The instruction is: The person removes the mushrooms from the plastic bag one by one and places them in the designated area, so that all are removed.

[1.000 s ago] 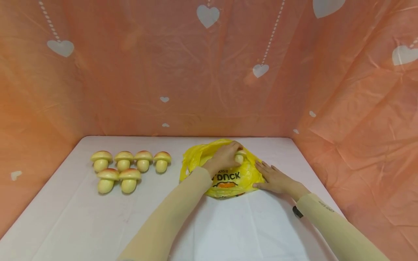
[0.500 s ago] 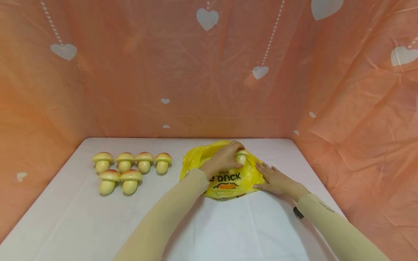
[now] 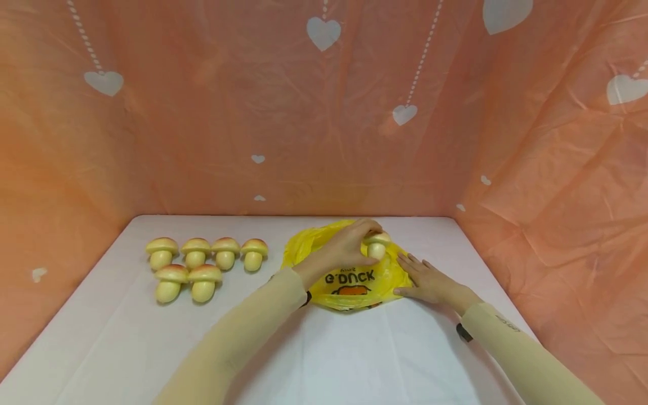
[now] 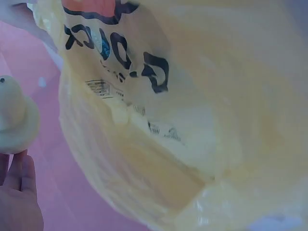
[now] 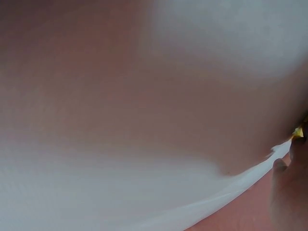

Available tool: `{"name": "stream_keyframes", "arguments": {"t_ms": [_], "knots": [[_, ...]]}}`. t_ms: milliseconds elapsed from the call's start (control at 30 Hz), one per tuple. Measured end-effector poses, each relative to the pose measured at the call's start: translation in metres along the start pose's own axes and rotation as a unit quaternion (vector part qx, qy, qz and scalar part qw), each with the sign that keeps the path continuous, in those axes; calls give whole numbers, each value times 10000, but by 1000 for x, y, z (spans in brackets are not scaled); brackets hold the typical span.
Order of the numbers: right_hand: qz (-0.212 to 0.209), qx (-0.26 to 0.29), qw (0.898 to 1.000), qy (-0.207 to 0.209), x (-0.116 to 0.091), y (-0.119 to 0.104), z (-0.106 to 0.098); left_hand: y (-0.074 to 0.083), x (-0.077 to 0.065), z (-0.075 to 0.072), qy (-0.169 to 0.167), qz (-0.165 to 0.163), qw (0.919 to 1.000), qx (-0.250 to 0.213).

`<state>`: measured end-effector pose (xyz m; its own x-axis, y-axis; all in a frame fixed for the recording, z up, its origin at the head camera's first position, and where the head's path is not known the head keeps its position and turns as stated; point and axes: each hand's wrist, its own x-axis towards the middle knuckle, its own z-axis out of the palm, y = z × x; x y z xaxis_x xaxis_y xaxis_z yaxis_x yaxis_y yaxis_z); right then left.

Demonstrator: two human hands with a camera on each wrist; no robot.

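My left hand (image 3: 349, 246) reaches over the open mouth of a yellow plastic bag (image 3: 349, 295), which lies on the table with dark lettering printed on it. Between thumb and fingers it grips a toy mushroom (image 3: 377, 251) with a cream stem, at the bag's right side. The same mushroom (image 4: 17, 118) shows at the left edge of the left wrist view, with fingertips (image 4: 19, 178) against its cap. My right hand (image 3: 430, 282) rests with fingers spread at the bag's right edge. In the right wrist view, a scrap of yellow bag (image 5: 298, 132) shows beside the right hand (image 5: 291, 192).
Several similar mushrooms stand on the left of the white table (image 3: 344, 360): a back row (image 3: 194, 253) and two in front, including a front mushroom (image 3: 204, 283). Behind the table hangs an orange curtain (image 3: 304, 129) with white hearts, which also runs along both sides.
The left hand has drawn slightly up and right with the mushroom, whose cap shows more fully. More of the bag's print and a dark wrist strap are uncovered. The right hand has stayed put.
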<state>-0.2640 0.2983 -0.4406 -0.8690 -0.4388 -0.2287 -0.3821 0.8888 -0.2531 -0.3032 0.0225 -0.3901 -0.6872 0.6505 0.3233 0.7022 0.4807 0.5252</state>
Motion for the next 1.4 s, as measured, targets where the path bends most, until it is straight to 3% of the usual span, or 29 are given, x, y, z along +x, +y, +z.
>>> {"name": "stream_keyframes", "arguments": {"t_ms": [300,600,1100,1400], "knots": [[-27,-37,10000,57,-2,0,1,9,-26,-22,247,625,9975,213],[5,9,10000,-5,2,-1,1,4,-60,-43,659,1345,9879,411],[58,161,9999,23,0,-1,2,-20,-129,-76,642,1096,9908,464],[28,111,9999,72,1,-3,3,-31,-166,-99,589,655,9932,755]]}}
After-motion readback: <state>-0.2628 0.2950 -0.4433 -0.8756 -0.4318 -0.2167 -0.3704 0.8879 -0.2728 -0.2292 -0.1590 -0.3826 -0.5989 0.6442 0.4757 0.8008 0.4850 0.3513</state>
